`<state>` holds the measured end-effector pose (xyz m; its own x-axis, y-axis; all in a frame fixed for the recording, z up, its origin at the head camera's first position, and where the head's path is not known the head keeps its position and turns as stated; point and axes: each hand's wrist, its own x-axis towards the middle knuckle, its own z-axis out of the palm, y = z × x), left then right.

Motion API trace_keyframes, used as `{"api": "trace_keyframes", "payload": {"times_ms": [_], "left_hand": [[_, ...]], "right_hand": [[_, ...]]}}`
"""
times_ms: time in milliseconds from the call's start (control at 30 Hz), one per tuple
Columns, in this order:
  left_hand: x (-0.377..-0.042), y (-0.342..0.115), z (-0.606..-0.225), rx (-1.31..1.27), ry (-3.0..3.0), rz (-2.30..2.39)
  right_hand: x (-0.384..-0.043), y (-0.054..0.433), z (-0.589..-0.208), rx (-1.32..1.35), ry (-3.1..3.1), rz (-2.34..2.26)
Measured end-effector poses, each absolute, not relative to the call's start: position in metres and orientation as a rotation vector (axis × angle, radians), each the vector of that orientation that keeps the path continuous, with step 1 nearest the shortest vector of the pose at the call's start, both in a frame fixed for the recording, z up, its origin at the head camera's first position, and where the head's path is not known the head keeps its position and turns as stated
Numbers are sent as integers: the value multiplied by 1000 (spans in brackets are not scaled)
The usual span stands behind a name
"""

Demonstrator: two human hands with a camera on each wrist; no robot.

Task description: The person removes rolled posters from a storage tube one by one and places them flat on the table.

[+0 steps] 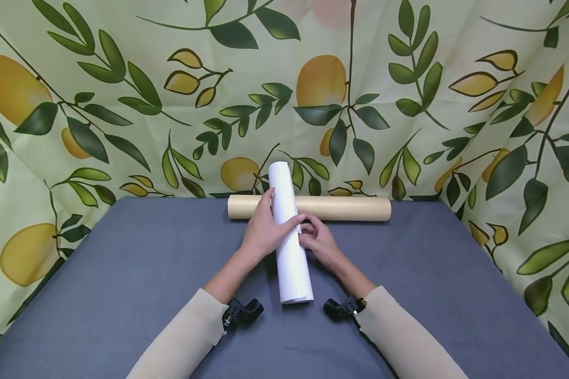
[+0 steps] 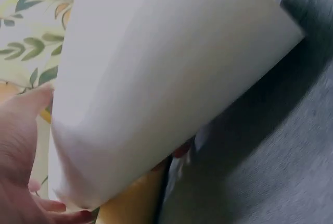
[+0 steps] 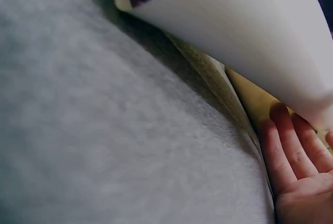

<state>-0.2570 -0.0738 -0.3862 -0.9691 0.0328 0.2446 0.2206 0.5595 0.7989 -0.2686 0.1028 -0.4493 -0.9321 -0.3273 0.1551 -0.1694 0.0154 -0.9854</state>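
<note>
A roll of white paper [image 1: 291,263] is held tilted, its far end crossing over a tan cardboard tube [image 1: 343,208] at the back of the table. My left hand [image 1: 267,226] grips the roll around its middle, thumb across the front and fingers along the left side. On the other side, my right hand [image 1: 320,242] holds the roll's right edge with bent fingers. From the right wrist, those fingers [image 3: 294,148] show under the paper, and a dark printed inner face appears at the roll's open end. The left wrist view shows the paper [image 2: 156,78] filling the frame.
A grey-blue cloth covers the table [image 1: 161,252]. Behind it and along the sides hangs a curtain [image 1: 275,131] patterned with leaves and orange fruit. Black straps with camera mounts [image 1: 242,311] sit at both wrists, by beige sleeves [image 1: 180,334].
</note>
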Motion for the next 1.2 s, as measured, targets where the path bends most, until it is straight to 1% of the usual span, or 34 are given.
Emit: {"api": "trace_keyframes", "payload": {"times_ms": [167,333,433,600,800,967,1100,1200], "left_hand": [[-255,-74,-384,-204,-2584,-1523],[-257,-86,-386,-165,-2524,-1745],[-258,-93,-389,-174,-2509,-1800],[-259,-100,-396,-117,-2428,-1806],[-259,-96,-404,-162,-2290,-1906],[-259,-92,-404,-175,-2271,-1889],[-257,-92,-402,-162,-2280,-1860],[-255,-92,-400,-179,-2296,-1855]], "right_hand": [[-264,108,-449,-519,2142,-2074],[-262,112,-451,-537,1992,-2136],[-262,114,-450,-551,1917,-2165],[-262,116,-448,-554,1862,-2186],[-257,122,-451,-599,2165,-2143],[-254,124,-451,-668,2341,-2101],[-253,123,-448,-720,2398,-1993],[-252,120,-444,-705,2507,-1844]]}}
